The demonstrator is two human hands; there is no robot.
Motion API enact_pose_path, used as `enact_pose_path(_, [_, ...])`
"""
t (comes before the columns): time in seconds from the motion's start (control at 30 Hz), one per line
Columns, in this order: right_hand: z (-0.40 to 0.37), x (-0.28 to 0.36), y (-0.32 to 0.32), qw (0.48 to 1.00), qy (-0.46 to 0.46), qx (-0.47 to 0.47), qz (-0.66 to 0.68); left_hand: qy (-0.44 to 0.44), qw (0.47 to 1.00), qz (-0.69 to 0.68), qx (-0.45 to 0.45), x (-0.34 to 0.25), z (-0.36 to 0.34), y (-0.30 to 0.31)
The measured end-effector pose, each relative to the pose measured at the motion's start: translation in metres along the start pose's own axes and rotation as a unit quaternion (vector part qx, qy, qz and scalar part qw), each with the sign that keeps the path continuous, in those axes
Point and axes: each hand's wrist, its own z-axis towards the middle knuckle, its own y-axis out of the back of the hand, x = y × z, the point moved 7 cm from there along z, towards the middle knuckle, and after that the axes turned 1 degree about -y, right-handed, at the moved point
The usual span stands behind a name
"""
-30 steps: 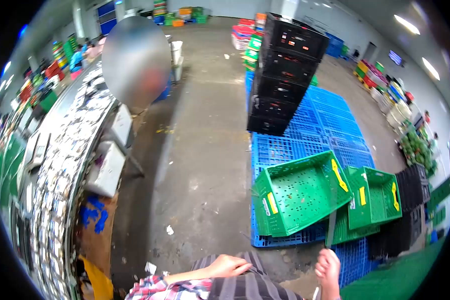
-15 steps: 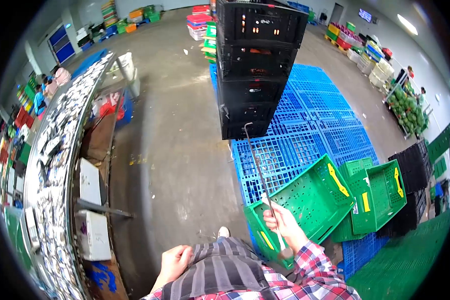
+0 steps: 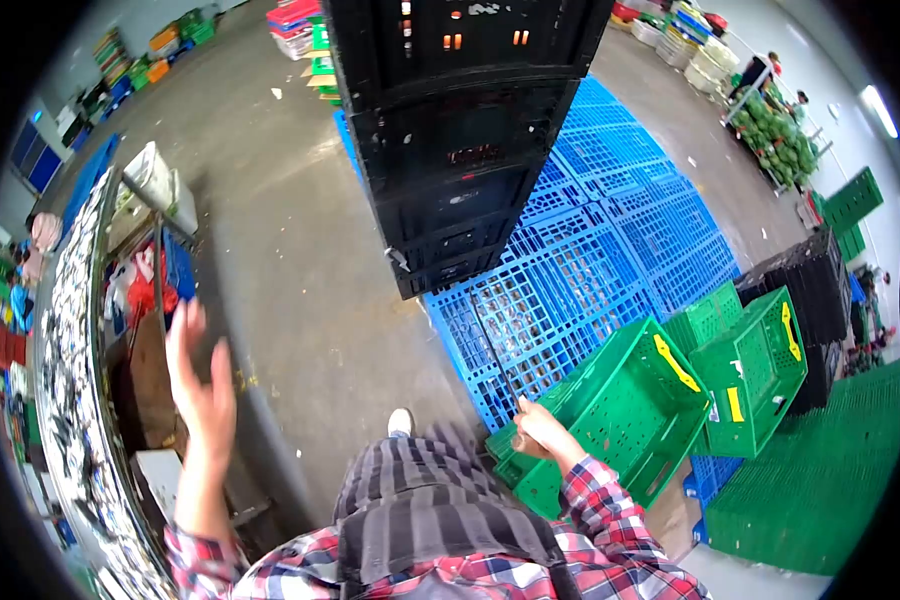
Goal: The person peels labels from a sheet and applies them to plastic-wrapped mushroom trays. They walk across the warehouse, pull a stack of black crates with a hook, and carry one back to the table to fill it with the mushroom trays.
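Observation:
My right hand (image 3: pixel 542 430) is closed around a long thin hooked rod (image 3: pixel 497 358). The rod points forward over the blue pallets (image 3: pixel 610 270), and its far tip is hard to make out against the grid. Out to the left, my left hand (image 3: pixel 205 385) is raised with its fingers spread and nothing in it. Ahead of me rises a tall stack of black crates (image 3: pixel 455 150), standing at the pallets' left edge. Beside my right hand, a green crate (image 3: pixel 620 410) with a yellow handle lies tilted, and another green crate (image 3: pixel 750 370) sits just right of it.
A long sorting table (image 3: pixel 70 370) heaped with small packets runs along my left. Black folded crates (image 3: pixel 800 275) and a big stack of green crates (image 3: pixel 820 460) stand at the right. Farther off are a cart of green produce (image 3: pixel 775 135) and several people.
My left hand has swung from my waist out to the left and opened. The black stack looms closer as I step forward. My right hand keeps hold of the hooked rod.

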Motion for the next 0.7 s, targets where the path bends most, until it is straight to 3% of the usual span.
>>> enact_pose_path(0.03, [0.001,0.022,0.008,1.0,0.027,-0.006,-0.011,-0.082,0.996,0.037,0.019,-0.023,0.05,-0.021])
enact_pose_path(0.1, [0.028,0.047,0.022,0.984,0.036,-0.029,-0.173,-0.232,0.97,0.063,0.015,-0.08,0.136,-0.063])
enact_pose_path(0.17, [0.04,0.071,0.042,0.988,0.021,-0.014,-0.156,-0.399,0.909,0.108,-0.047,-0.145,0.2,-0.1])
enact_pose_path(0.2, [0.043,0.087,0.054,0.983,0.049,-0.004,-0.174,-0.435,0.887,0.127,-0.085,-0.162,0.23,-0.119])
enact_pose_path(0.23, [0.04,0.107,0.067,0.978,0.077,0.006,-0.193,-0.415,0.89,0.162,-0.103,-0.175,0.256,-0.137])
enact_pose_path(0.27, [0.036,0.126,0.083,0.985,0.067,0.004,-0.158,-0.471,0.846,0.195,-0.157,-0.203,0.274,-0.15])
enact_pose_path(0.3, [0.049,0.127,0.092,0.985,0.055,0.023,-0.164,-0.489,0.835,0.205,-0.148,-0.217,0.3,-0.174])
enact_pose_path(0.33, [0.055,0.131,0.099,0.978,0.045,0.05,-0.199,-0.451,0.849,0.247,-0.122,-0.23,0.321,-0.191])
enact_pose_path(0.43, [0.075,0.155,0.132,0.958,0.053,0.104,-0.262,-0.306,0.924,0.218,0.07,-0.236,0.39,-0.242])
enact_pose_path(0.47, [0.086,0.149,0.143,0.976,0.016,0.071,-0.204,-0.277,0.927,0.218,0.128,-0.224,0.4,-0.263])
enact_pose_path(0.5, [0.083,0.152,0.148,0.964,0.045,0.106,-0.24,-0.249,0.926,0.219,0.18,-0.218,0.4,-0.276])
enact_pose_path(0.57, [0.085,0.173,0.169,0.94,0.089,0.168,-0.282,-0.227,0.919,0.252,0.203,-0.224,0.403,-0.291])
enact_pose_path(0.63, [0.08,0.184,0.198,0.965,0.03,0.118,-0.231,-0.243,0.927,0.228,0.171,-0.225,0.401,-0.288])
enact_pose_path(0.7, [0.079,0.199,0.216,0.958,0.053,0.13,-0.248,-0.158,0.939,0.2,0.23,-0.22,0.401,-0.289])
